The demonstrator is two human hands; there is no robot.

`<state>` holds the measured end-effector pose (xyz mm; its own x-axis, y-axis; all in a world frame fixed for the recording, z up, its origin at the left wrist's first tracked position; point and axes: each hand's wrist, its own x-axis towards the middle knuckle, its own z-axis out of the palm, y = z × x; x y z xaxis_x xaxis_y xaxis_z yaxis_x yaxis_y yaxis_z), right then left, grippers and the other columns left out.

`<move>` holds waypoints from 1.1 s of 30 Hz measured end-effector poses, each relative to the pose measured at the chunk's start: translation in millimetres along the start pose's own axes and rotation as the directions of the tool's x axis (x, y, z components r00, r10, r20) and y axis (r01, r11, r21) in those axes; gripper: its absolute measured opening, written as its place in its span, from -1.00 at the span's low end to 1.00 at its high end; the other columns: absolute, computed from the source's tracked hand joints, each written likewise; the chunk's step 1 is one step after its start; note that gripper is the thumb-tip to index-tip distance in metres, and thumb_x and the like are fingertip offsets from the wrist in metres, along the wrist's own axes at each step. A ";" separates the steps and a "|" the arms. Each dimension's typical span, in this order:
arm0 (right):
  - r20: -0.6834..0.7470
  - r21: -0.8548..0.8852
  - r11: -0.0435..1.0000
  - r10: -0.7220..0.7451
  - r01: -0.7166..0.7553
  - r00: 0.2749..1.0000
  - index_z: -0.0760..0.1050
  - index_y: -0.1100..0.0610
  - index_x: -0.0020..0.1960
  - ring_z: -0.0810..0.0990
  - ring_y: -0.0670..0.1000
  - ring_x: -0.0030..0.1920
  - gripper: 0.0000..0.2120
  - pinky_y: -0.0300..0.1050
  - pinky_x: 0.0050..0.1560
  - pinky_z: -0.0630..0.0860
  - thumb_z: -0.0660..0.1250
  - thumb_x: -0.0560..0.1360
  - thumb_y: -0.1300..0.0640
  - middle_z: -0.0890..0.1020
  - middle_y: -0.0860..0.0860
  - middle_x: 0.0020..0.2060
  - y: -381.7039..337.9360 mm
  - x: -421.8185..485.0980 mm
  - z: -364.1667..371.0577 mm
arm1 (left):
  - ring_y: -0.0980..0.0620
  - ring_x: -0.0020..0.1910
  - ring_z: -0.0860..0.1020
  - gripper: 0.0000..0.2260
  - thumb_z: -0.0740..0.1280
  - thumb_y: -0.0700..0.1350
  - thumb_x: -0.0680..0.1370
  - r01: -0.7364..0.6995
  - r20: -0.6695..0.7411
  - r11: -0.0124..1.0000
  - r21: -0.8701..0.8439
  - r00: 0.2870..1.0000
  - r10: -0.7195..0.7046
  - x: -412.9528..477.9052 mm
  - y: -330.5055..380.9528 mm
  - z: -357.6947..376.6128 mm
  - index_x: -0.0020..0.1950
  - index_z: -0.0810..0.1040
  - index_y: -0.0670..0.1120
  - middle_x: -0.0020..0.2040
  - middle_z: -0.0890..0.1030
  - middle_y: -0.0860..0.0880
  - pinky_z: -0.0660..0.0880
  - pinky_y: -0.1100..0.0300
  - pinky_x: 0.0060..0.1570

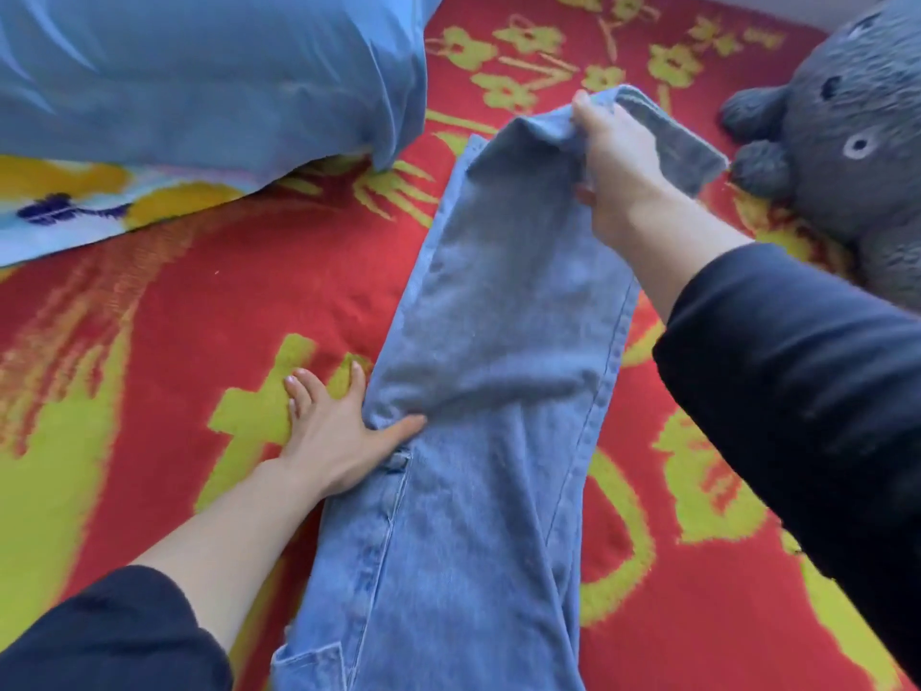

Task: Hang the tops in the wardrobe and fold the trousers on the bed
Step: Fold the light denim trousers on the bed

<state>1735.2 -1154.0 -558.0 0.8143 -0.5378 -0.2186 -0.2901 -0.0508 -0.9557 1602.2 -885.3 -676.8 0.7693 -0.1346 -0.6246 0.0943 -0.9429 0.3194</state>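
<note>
Both hands worked the trouser fold: left hand (334, 431) lay flat, fingers spread, pinning jeans (478, 516) on the red bedspread (174, 341); right hand (618, 167) clutched the raised hem (668, 137). Next move probably needed that hem carried back over the pinned crease.

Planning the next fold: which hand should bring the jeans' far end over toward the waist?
Right. The right hand grips the lifted far end of the jeans, so it can likely carry it over. The left hand presses flat at the crease, anchoring the fold.
</note>
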 end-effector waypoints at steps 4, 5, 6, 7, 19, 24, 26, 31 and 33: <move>0.176 -0.408 0.911 0.132 -0.049 0.975 0.25 0.03 0.50 0.40 -0.04 0.26 -0.26 -0.15 0.13 0.44 0.39 0.39 -0.09 0.45 0.01 0.35 38.1 28.3 22.4 | -0.43 0.45 -0.28 0.06 0.08 0.55 0.30 0.015 0.047 0.997 0.075 0.999 -0.019 5.7 4.2 -3.2 0.57 -0.22 -0.03 0.43 -0.24 -0.50 -0.16 -0.19 0.46; 0.136 -0.544 0.835 0.187 -0.084 0.973 0.22 0.03 0.51 0.38 -0.03 0.24 -0.20 -0.09 0.13 0.45 0.36 0.32 -0.11 0.46 0.02 0.31 56.5 29.0 20.6 | -0.45 0.44 -0.28 0.03 0.11 0.52 0.35 0.014 0.050 0.995 0.098 0.999 -0.019 6.5 5.7 -3.1 0.56 -0.23 -0.05 0.43 -0.24 -0.51 -0.15 -0.20 0.45; 0.103 -0.666 0.739 0.228 -0.104 0.968 0.21 0.03 0.51 0.34 -0.02 0.29 -0.20 -0.04 0.17 0.45 0.31 0.31 -0.11 0.44 0.03 0.32 74.4 25.7 18.3 | -0.46 0.44 -0.28 0.01 0.12 0.50 0.37 0.013 0.057 0.994 0.112 0.998 -0.020 7.5 5.7 -3.7 0.56 -0.23 -0.06 0.42 -0.23 -0.52 -0.15 -0.21 0.45; 0.085 -0.763 0.639 0.251 -0.099 0.964 0.16 0.04 0.53 0.25 0.02 0.41 -0.23 0.05 0.29 0.39 0.28 0.37 -0.10 0.35 0.04 0.42 91.7 20.2 14.5 | -0.46 0.44 -0.27 0.01 0.13 0.49 0.38 0.010 0.063 0.993 0.119 0.998 -0.018 8.0 6.2 -4.2 0.56 -0.23 -0.07 0.42 -0.23 -0.53 -0.15 -0.21 0.45; -0.274 -0.848 0.473 -0.004 -0.240 0.962 0.44 0.18 0.12 0.40 0.20 0.22 -0.70 0.13 0.19 0.22 0.20 0.56 -0.04 0.51 0.18 0.14 159.0 -97.6 -54.0 | -0.51 0.43 -0.21 0.00 0.14 0.47 0.39 -0.013 0.061 0.986 0.167 0.998 0.003 10.8 2.8 -7.4 0.57 -0.21 -0.08 0.41 -0.19 -0.56 -0.10 -0.25 0.44; -0.094 -0.889 0.458 -0.128 -0.025 0.987 0.48 0.13 -0.13 0.53 0.23 0.07 -0.77 0.06 -0.03 0.28 0.18 0.59 0.01 0.59 0.14 -0.05 147.4 -64.5 -72.2 | -0.49 0.44 -0.22 0.03 0.12 0.52 0.34 -0.024 0.029 0.984 0.177 0.999 0.020 12.8 -0.9 -2.3 0.57 -0.20 -0.06 0.41 -0.18 -0.55 -0.10 -0.26 0.43; -0.139 -0.771 0.630 -0.027 -0.091 0.990 0.43 0.15 -0.12 0.53 0.24 0.05 -0.76 -0.05 -0.15 0.27 0.20 0.59 0.00 0.57 0.17 -0.05 157.1 -68.4 -69.4 | -0.47 0.45 -0.24 0.07 0.11 0.55 0.29 -0.026 0.019 0.985 0.168 1.000 0.024 11.8 -2.0 -2.0 0.57 -0.20 -0.05 0.43 -0.18 -0.54 -0.10 -0.25 0.44; -0.103 -0.502 0.851 0.120 -0.156 0.987 0.37 0.09 0.05 0.54 0.02 -0.06 -0.66 -0.07 -0.10 0.39 0.34 0.49 -0.15 0.57 -0.02 -0.05 180.9 -176.0 -74.4 | -0.34 0.48 -0.27 0.15 0.05 0.65 0.17 -0.086 0.058 0.991 0.104 0.995 0.081 3.7 -15.1 -12.0 0.57 -0.15 0.01 0.47 -0.18 -0.46 -0.08 -0.18 0.49; -0.061 -0.522 0.829 0.196 -0.199 0.979 0.41 0.08 0.00 0.51 -0.12 -0.20 -0.66 -0.15 -0.20 0.37 0.38 0.46 -0.16 0.54 -0.14 -0.19 195.7 -243.2 -84.9 | -0.21 0.52 -0.25 0.11 0.06 0.64 0.21 -0.129 0.059 0.991 0.030 0.990 0.127 -11.8 -25.4 -16.3 0.58 -0.04 0.01 0.51 -0.15 -0.37 -0.07 -0.10 0.50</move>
<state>1437.7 -1104.6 -675.1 0.7091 -0.5879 -0.3894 -0.6652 -0.3744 -0.6460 1601.0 -854.7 -666.0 0.7362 -0.2710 -0.6202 -0.0248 -0.9265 0.3754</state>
